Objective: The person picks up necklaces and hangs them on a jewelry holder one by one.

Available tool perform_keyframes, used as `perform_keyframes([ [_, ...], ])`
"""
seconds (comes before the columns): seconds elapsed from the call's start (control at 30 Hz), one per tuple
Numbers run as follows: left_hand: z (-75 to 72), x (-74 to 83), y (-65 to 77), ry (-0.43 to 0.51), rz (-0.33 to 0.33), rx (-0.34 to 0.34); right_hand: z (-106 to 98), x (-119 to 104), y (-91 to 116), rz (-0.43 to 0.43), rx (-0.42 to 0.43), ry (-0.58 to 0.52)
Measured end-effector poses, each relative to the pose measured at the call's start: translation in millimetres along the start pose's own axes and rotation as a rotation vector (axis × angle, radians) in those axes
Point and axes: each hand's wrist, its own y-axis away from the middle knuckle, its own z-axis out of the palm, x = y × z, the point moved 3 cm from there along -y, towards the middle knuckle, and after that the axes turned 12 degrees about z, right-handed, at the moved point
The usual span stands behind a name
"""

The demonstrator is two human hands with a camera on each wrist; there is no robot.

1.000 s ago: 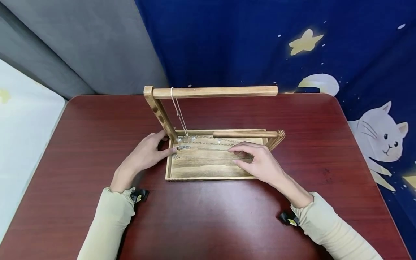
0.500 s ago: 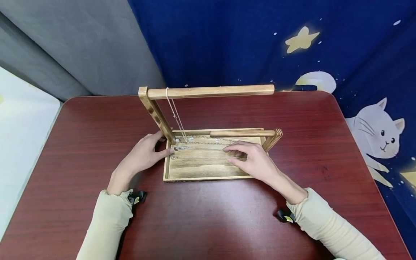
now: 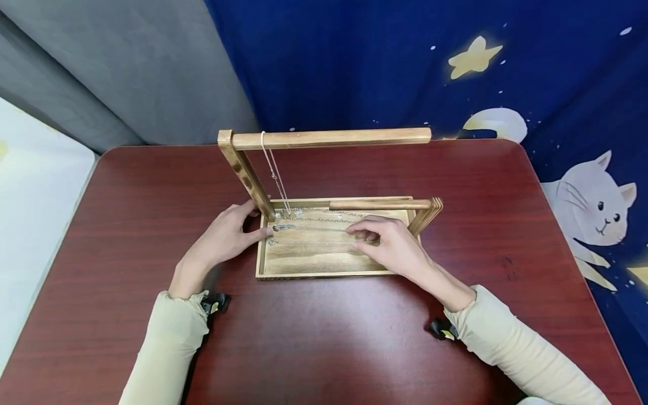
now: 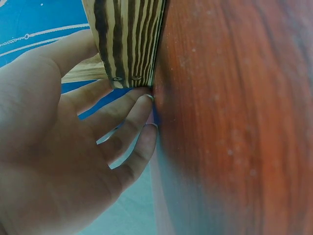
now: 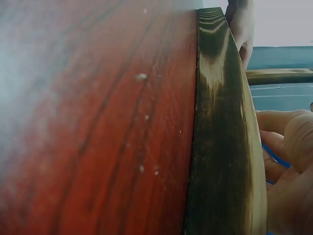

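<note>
A wooden jewelry stand (image 3: 324, 269) has a shallow tray base, with several thin necklaces lying across its floor. My left hand (image 3: 225, 235) holds the tray's left end, thumb over the rim and fingers near the post; in the left wrist view its fingertips touch the striped wood end (image 4: 129, 44). Over the tray is my right hand (image 3: 397, 247), thumb and index finger apart at a silvery necklace (image 3: 314, 228) with a long pendant. A looser chain (image 3: 314, 243) runs toward its thumb. Whether its fingertips touch either is too small to tell.
A light necklace (image 3: 275, 171) hangs at the left of the stand's upper bar (image 3: 329, 138). A shorter lower bar (image 3: 374, 205) joins the right post (image 3: 427, 214). The reddish wood table (image 3: 324, 337) extends all round, with curtains behind it.
My right hand has slid slightly left over the tray, its fingertips travelling along the necklaces. My left hand keeps its place at the tray's end. The head view shifts a little.
</note>
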Motion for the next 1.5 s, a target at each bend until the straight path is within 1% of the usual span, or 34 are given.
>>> perform_keyframes([
  [0.3,-2.6,-1.4,-0.8,-0.003,-0.019,0.000,3,-2,-5,0.026,-0.016,0.030],
  [0.57,-2.8,-2.7,0.1,0.001,-0.021,0.003,7,-3,-6,0.012,-0.014,0.084],
  [0.7,-2.3,-2.2,-1.0,-0.002,-0.012,0.007,9,-3,-6,0.037,-0.034,0.109],
  [0.87,-1.6,-1.4,-0.8,0.000,-0.019,-0.001,11,-2,-7,0.066,-0.058,0.119],
  [1.27,2.1,-1.2,-0.5,0.009,-0.025,0.001,14,-1,-10,0.118,-0.081,0.121],
  [1.5,-0.1,-0.2,-0.5,0.013,-0.037,0.006,18,-2,-11,0.134,-0.077,0.143],
])
